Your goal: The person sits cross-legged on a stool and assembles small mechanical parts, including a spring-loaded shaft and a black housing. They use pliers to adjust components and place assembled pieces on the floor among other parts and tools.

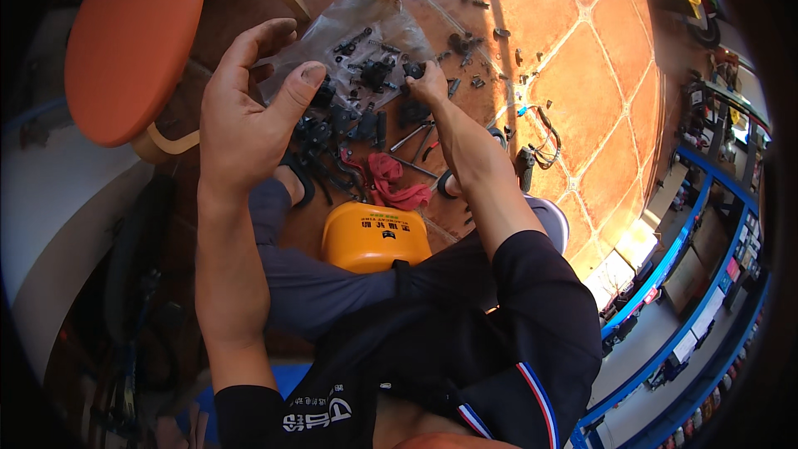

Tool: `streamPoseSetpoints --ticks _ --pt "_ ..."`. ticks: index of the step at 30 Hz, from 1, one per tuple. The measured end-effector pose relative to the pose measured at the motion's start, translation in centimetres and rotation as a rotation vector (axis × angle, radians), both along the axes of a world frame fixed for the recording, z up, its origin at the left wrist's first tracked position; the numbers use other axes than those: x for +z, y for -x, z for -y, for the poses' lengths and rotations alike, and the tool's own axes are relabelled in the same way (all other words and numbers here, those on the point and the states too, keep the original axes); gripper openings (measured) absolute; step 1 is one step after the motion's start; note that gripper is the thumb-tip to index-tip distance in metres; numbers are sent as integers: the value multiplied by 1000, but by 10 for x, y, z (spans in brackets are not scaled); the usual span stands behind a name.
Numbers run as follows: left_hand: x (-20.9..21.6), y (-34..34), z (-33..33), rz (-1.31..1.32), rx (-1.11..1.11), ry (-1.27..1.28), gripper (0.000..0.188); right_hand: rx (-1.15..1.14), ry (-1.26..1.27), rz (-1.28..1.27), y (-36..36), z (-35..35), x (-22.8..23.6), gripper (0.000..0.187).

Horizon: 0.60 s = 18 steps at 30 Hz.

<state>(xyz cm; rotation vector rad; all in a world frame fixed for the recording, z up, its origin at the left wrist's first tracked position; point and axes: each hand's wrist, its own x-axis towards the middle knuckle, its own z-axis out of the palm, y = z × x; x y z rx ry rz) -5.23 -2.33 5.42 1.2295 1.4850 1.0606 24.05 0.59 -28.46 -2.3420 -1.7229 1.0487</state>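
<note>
Plastic bag [378, 12] thin, glossy, crinkled; black part [413, 71] matt-looking; red cloth [389, 173] rumpled; yellow box [364, 254] smooth, plastic-looking.

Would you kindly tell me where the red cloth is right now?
In the head view, the red cloth lies on the tiled floor mid-picture, just above the yellow rounded object and below the right hand.

One round, orange-topped stool with pale wooden legs [137, 41]; one yellow, round-cornered, box-shaped object [374, 254]; one crumpled red cloth [395, 187]; one wrinkled sheet or bag of clear plastic [378, 12]. Small, irregular black parts [374, 75] exceed a dozen; overlap prevents an exact count.
</note>
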Motion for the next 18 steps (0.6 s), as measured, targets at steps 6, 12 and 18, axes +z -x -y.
streamPoseSetpoints --ticks 6,12,18 --pt "-6 3 -3 7 5 25 52 123 -9 1 -6 -7 -4 58" --pt "-9 -1 -5 6 -41 13 53 264 84 -29 -73 -58 58 58" --pt "-13 -10 -14 35 -120 12 55 255 -35 71 -157 -70 139 53"
